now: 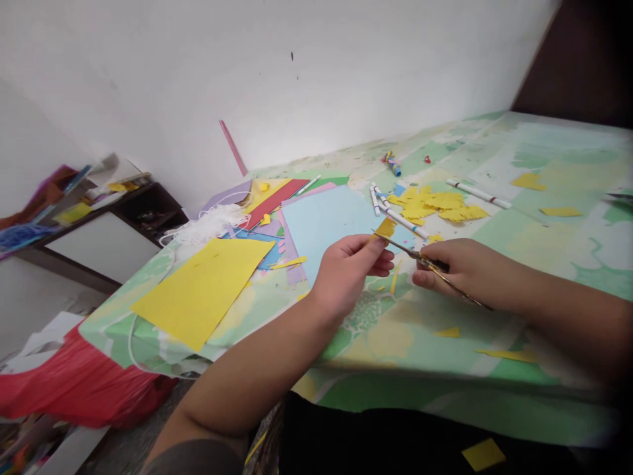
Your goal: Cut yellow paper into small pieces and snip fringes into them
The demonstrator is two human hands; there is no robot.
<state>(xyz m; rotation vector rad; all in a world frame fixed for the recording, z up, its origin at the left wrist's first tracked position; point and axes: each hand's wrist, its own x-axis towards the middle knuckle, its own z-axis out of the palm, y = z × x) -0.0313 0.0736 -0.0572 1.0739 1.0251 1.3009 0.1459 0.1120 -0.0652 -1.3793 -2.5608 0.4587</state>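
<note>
Between the thumb and fingers of my left hand [353,264] is a small yellow paper piece [386,227], its top edge pointing up. My right hand [465,270] grips a pair of scissors [418,256], whose blades reach left to the paper piece at my left thumb. Whether the blades are parted is too fine to tell. Just beyond my hands lies a pile of fringed yellow paper pieces [430,203]. Several white markers [400,220] lie beside that pile, and a light blue sheet [321,221] lies behind my left hand.
A large yellow sheet [205,290] lies at the table's left, near a tangle of white string [210,223] and a red strip [277,201]. Yellow scraps [509,355] lie near the front edge. A red plastic bag [84,382] and dark cabinet [106,244] stand left of the table.
</note>
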